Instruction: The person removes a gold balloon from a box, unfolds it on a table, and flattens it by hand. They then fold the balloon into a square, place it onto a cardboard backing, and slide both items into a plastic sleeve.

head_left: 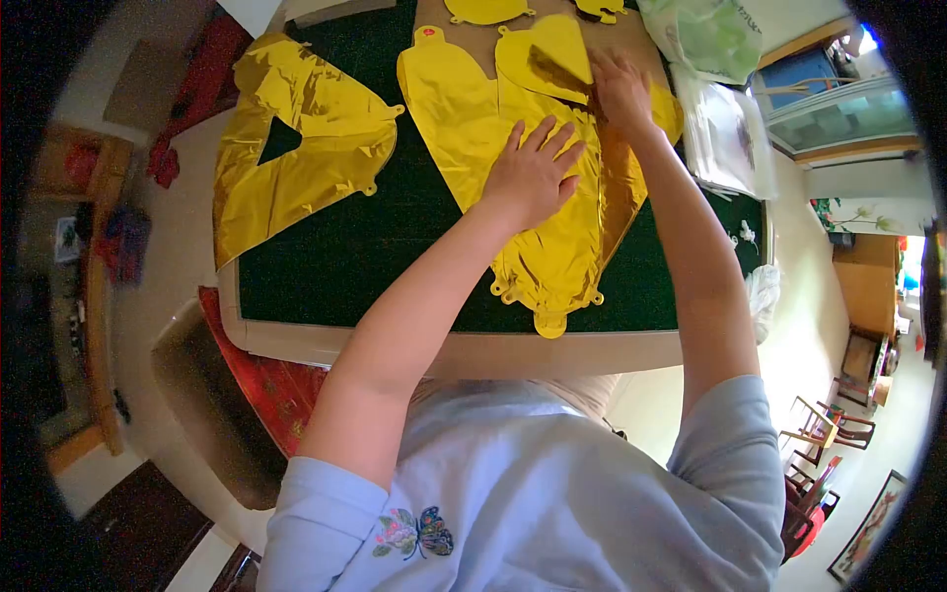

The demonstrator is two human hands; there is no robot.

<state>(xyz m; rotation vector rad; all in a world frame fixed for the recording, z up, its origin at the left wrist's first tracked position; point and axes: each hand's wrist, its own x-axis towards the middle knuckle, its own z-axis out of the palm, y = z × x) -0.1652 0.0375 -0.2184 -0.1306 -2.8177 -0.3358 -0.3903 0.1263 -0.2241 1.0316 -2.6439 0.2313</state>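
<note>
A flat, uninflated gold foil balloon (pixel 459 118) with small tabs along its edges lies in front of me on the dark green table top. My left hand (pixel 533 176) rests on its middle, palm down with fingers spread. Up and to the right, my right hand (pixel 623 94) lies over the balloon's right part, fingers stretched out and slightly blurred. Beneath that hand the foil looks folded or overlapped, showing a darker gold side. A rounded folded section (pixel 538 64) of foil sits just left of my right fingers. Another gold foil balloon (pixel 316 133) lies on the left.
More gold foil pieces (pixel 488 10) lie at the far edge. To the right are a green-and-white plastic bag (pixel 705 39) and a stack of clear plastic bags (pixel 725 138). The table's pale rim (pixel 473 353) runs close to my body. Chairs (pixel 819 424) stand at right.
</note>
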